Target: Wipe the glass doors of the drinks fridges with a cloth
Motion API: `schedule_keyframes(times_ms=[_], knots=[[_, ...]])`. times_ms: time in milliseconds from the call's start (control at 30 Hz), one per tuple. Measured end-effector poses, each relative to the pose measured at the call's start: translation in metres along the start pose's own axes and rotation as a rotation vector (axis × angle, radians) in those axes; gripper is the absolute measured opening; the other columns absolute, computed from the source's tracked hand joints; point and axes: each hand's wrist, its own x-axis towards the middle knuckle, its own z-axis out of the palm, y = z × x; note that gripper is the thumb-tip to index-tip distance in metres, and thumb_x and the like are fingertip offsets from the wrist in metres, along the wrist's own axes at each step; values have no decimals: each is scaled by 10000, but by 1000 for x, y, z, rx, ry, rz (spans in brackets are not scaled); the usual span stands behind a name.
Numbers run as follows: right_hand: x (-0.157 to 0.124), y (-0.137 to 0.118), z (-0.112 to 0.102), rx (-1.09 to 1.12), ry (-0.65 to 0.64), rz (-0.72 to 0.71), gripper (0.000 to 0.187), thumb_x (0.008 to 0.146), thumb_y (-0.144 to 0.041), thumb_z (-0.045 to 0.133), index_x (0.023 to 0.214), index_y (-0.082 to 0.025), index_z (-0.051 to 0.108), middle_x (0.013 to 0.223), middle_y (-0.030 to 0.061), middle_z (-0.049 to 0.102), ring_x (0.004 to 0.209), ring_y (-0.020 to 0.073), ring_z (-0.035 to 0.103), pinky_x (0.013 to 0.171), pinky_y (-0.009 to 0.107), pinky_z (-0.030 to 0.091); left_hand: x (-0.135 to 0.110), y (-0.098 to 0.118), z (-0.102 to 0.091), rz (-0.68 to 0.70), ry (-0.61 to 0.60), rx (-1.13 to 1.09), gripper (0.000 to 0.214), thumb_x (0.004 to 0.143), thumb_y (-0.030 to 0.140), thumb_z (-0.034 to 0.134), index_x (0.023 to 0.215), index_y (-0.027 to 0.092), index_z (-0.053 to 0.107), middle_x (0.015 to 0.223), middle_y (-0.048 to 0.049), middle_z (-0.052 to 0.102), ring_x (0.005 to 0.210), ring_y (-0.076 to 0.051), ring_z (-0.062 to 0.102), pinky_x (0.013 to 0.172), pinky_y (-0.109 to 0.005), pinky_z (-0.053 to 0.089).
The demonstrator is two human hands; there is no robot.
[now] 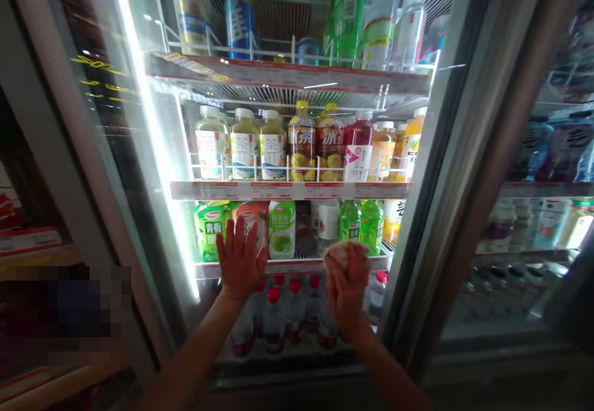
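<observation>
My left hand (240,259) is raised with its fingers spread, palm forward, against what looks like the glass door of a lit drinks fridge. Behind it stand green and pink drink packs, partly covered by the fingers. My right hand (350,293) is closed around a pale, bunched cloth (336,253), level with the lower shelf edge (297,267). Yellow reflected lettering (195,67) shows on the glass. Near the right hand, behind the glass, are green bottles (349,220) and a white container (328,219).
A metal door frame (445,200) runs down the right side, with another fridge section beyond it. Bottles of tea and juice (302,142) line the middle shelf; cans and bottles stand above. Red-capped water bottles (273,321) sit at the bottom. Wooden shelving (41,256) is at left.
</observation>
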Motion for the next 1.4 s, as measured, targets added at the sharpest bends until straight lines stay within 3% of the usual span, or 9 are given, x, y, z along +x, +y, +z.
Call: schedule_keyframes(times_ms=[100,300,400,567,800,900,1067,1300,1400], knots=[[-6,4,0,-30,-45,-68,363,819,-165,494,1158,-277,557,1483,83,253,1355,300,252,1051,572,256,0,-1,-2,5,-3,-1,672,860,276,490,1443,242,159,1508,-85,147,1395,-252,107,1132,-473,117],[3,79,-27,-139,216,221,444,823,-176,487,1267,-183,477,1456,187,263,1345,325,263,1025,582,297,1,2,1,-6,7,6,672,860,271,476,1445,230,147,1513,-83,120,1397,-255,100,1131,-479,107],[6,47,-18,-60,162,216,454,826,-163,467,1279,-191,466,1494,156,178,1364,330,208,1030,607,277,0,2,2,-16,12,-8,665,860,273,474,1444,235,158,1516,-69,119,1398,-255,101,1134,-476,93],[7,-24,5,68,-75,-82,384,815,-154,474,1158,-290,579,1477,45,279,1347,269,283,1091,518,239,1,1,-1,-15,2,-34,669,854,256,499,1440,233,177,1514,-73,132,1400,-244,98,1142,-446,81],[64,59,-11,-111,298,101,523,825,-175,478,1338,-247,411,1481,130,239,1341,327,267,1006,603,291,0,2,0,-4,9,18,658,865,272,460,1445,218,155,1514,-84,122,1399,-251,98,1132,-468,107],[75,42,-4,-71,282,65,548,835,-179,454,1373,-234,365,1491,136,214,1361,324,224,1035,595,254,1,3,0,-5,10,21,663,862,264,463,1446,220,152,1517,-74,114,1399,-247,103,1136,-460,96],[62,-14,11,27,-20,-188,453,824,-156,455,1249,-303,516,1475,52,291,1353,251,275,1104,508,185,1,2,-3,0,0,17,681,857,252,483,1447,228,143,1513,-82,134,1398,-242,101,1137,-450,110],[94,68,-17,-130,286,59,471,837,-196,451,1306,-229,460,1444,136,315,1327,318,300,1014,573,291,1,1,-2,-7,8,23,672,858,247,489,1444,226,161,1506,-87,160,1393,-241,122,1141,-429,99],[102,51,-10,-94,295,37,501,835,-187,440,1334,-232,421,1453,137,284,1333,313,282,1018,564,296,1,3,0,-6,12,35,680,850,238,500,1443,218,168,1509,-88,153,1396,-247,113,1142,-433,95]])
